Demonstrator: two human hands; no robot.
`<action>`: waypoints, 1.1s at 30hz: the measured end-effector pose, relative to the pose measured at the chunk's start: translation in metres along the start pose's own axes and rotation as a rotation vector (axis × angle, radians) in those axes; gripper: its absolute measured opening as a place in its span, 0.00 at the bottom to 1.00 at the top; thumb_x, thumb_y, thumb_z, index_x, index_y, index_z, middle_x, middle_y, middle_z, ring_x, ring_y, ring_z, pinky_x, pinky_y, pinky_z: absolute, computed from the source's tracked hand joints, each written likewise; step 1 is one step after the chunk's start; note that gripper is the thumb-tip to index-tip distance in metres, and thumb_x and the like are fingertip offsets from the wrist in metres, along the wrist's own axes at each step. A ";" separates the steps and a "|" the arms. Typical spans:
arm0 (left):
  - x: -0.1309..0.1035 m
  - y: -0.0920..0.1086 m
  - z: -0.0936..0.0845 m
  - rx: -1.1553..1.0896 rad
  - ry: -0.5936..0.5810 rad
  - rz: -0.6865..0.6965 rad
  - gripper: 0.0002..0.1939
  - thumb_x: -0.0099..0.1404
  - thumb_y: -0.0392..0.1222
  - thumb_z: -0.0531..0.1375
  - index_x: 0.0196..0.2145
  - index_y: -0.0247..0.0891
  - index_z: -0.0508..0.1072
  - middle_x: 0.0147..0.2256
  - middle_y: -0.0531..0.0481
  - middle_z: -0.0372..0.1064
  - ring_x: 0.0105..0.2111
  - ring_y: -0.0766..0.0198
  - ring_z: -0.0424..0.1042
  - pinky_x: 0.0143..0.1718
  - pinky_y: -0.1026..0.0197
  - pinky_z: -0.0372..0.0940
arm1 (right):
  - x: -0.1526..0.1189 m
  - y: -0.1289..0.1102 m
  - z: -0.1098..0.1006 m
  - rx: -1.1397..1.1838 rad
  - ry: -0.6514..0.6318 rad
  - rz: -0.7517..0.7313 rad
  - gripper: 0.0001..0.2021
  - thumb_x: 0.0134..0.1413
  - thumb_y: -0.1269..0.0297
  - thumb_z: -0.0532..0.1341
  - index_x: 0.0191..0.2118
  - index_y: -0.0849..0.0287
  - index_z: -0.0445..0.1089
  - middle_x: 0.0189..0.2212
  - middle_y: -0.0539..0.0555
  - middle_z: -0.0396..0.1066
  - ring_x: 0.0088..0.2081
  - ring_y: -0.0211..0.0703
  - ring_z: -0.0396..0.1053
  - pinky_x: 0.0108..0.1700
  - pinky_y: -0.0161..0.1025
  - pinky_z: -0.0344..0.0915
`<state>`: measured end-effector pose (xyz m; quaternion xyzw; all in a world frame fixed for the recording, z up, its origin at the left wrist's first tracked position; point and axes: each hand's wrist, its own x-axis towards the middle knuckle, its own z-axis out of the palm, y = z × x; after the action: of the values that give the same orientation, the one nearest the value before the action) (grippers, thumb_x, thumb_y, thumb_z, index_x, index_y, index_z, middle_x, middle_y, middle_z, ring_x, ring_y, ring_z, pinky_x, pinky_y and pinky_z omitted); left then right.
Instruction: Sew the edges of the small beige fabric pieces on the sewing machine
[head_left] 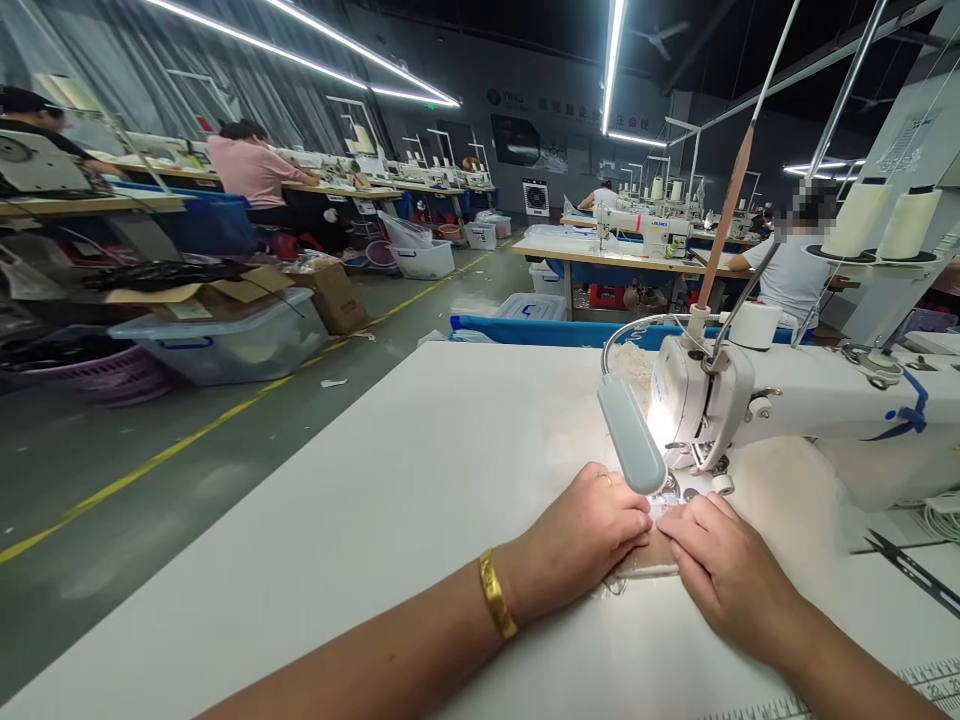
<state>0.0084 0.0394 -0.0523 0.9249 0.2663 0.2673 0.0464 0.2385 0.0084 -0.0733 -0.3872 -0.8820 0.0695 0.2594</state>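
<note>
A small beige fabric piece [651,558] lies on the white sewing table, just in front of the needle area of a white sewing machine [679,390]. My left hand [596,525], with a ring and a gold bracelet, grips the left side of the fabric with curled fingers. On its right side, my right hand [724,560] has its fingers pressed together on the fabric. Both hands are close to the presser foot, which is partly hidden. A grey-green lamp head [632,437] hangs over the left fingertips, lighting the spot.
Black thread snips [915,572] lie on the right of the table [375,520], and a ruler [930,682] at the front right. Thread cones [855,220] stand behind the machine. Plastic bins [225,340] and boxes line the aisle; other people sit at machines beyond.
</note>
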 end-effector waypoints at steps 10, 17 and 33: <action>-0.001 -0.001 0.003 0.026 0.005 0.025 0.13 0.73 0.30 0.54 0.34 0.39 0.76 0.34 0.48 0.75 0.34 0.60 0.72 0.38 0.58 0.65 | 0.000 0.001 0.000 0.009 0.017 -0.020 0.17 0.65 0.78 0.51 0.50 0.55 0.70 0.32 0.53 0.65 0.35 0.48 0.62 0.36 0.43 0.63; 0.004 0.002 0.001 0.058 -0.009 -0.062 0.16 0.72 0.28 0.51 0.27 0.38 0.68 0.28 0.51 0.68 0.29 0.62 0.67 0.32 0.59 0.61 | 0.000 0.000 -0.001 0.030 0.048 -0.026 0.14 0.65 0.77 0.51 0.47 0.55 0.69 0.33 0.53 0.67 0.35 0.48 0.64 0.35 0.43 0.63; 0.004 0.000 0.001 -0.065 0.060 -0.076 0.16 0.78 0.37 0.49 0.33 0.39 0.73 0.33 0.49 0.73 0.35 0.59 0.72 0.39 0.57 0.67 | 0.000 0.001 0.002 -0.016 0.004 -0.024 0.17 0.61 0.80 0.51 0.48 0.56 0.70 0.31 0.53 0.64 0.33 0.48 0.61 0.33 0.42 0.61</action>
<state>0.0120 0.0413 -0.0517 0.9038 0.2935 0.3014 0.0784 0.2381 0.0090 -0.0759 -0.3785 -0.8867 0.0587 0.2589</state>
